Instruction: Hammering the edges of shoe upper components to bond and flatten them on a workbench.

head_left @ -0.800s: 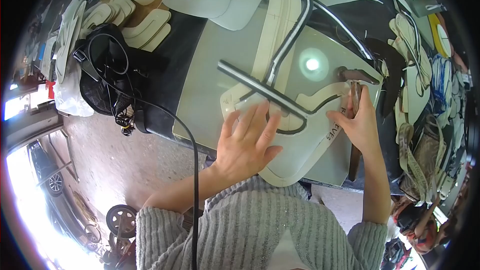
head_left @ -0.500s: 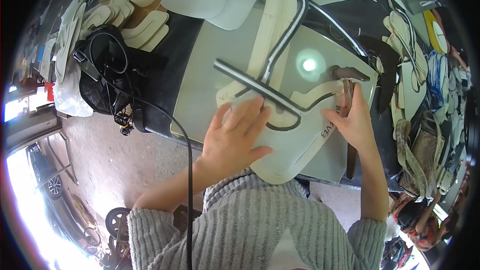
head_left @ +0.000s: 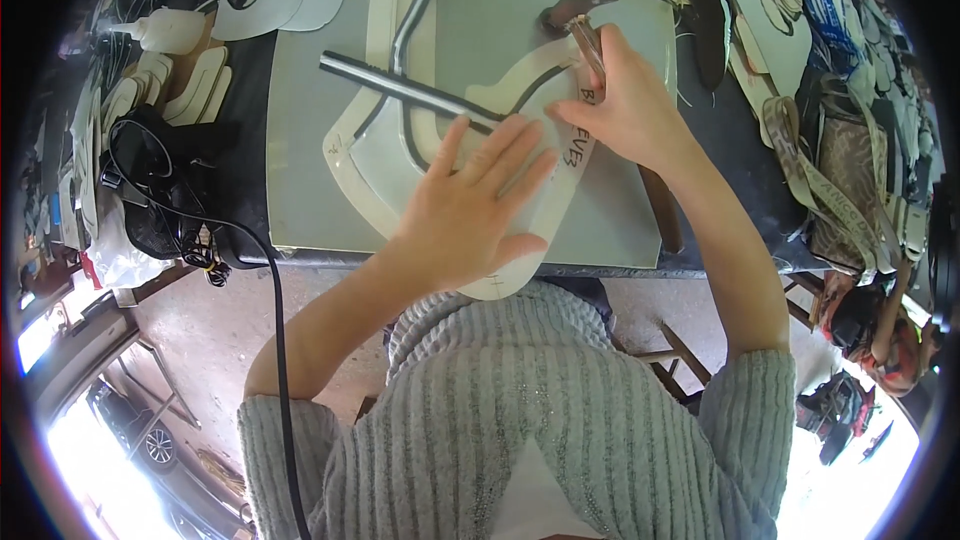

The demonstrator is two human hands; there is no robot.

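My left hand [head_left: 475, 195] lies flat with fingers spread on a pale pattern piece [head_left: 390, 190], its fingertips touching the right end of a black-and-silver strip [head_left: 405, 88]. Thin black edging curves across the piece, partly hidden under this hand. My right hand [head_left: 630, 105] is closed round the handle of a hammer [head_left: 590, 48], close to the dark head. The rest of that handle passes under the hand and shows again beside the wrist. My right thumb rests near the lettered edge of the piece.
Beneath the work lies a grey-green board [head_left: 310, 160] on a dark table. To the left are a white squeeze bottle [head_left: 170, 30], stacked cream pieces [head_left: 195, 90] and a black cable [head_left: 275, 340]. Straps [head_left: 810, 170] and more cut pieces crowd the right side.
The whole view has shifted, so the table things sit higher and further left. My left hand has slid toward the strip's right end. The hammer stays in my right hand.
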